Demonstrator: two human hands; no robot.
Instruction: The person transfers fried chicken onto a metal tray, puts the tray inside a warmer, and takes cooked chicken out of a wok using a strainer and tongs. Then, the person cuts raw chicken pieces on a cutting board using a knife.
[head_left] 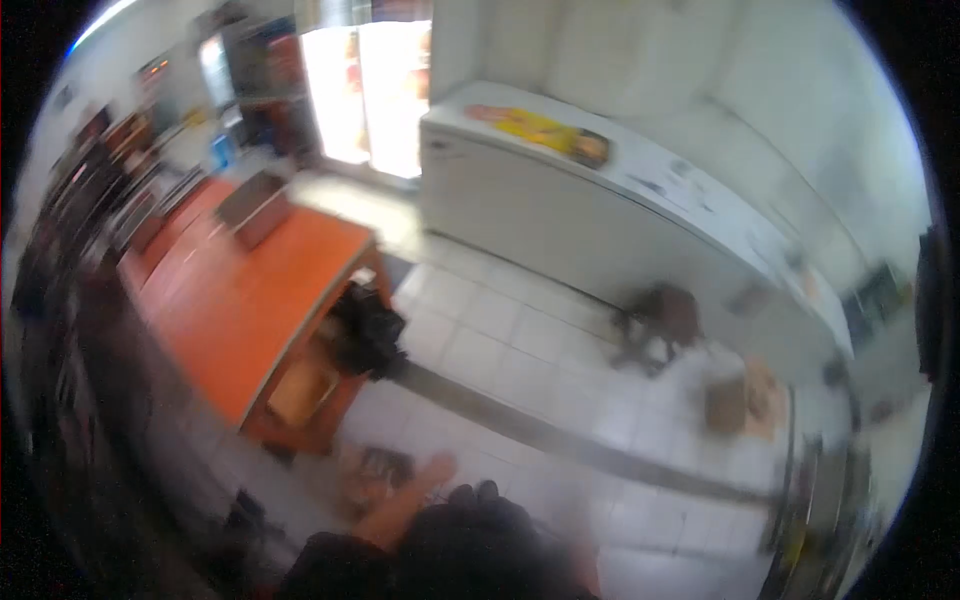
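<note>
My left hand (437, 468) reaches forward over the tiled floor, low in the head view, with the bare forearm coming out of a dark sleeve. Motion smears its fingers, so whether it holds anything cannot be made out. Beside that forearm is a blurred dark and reddish item (385, 470), too unclear to name. At the bottom edge, right of my dark clothing, a faint skin-toned patch (584, 568) shows my right hand or forearm; its fingers are not distinguishable. The tips of my dark shoes (475, 492) show just past my clothing.
An orange-topped table (270, 300) stands at left, bearing a grey box (253, 210). Black bags (367, 330) hang at its end. Along the wall runs a long white chest (560, 215). A dark stool (672, 315) and a cardboard box (726, 405) stand on the tiles.
</note>
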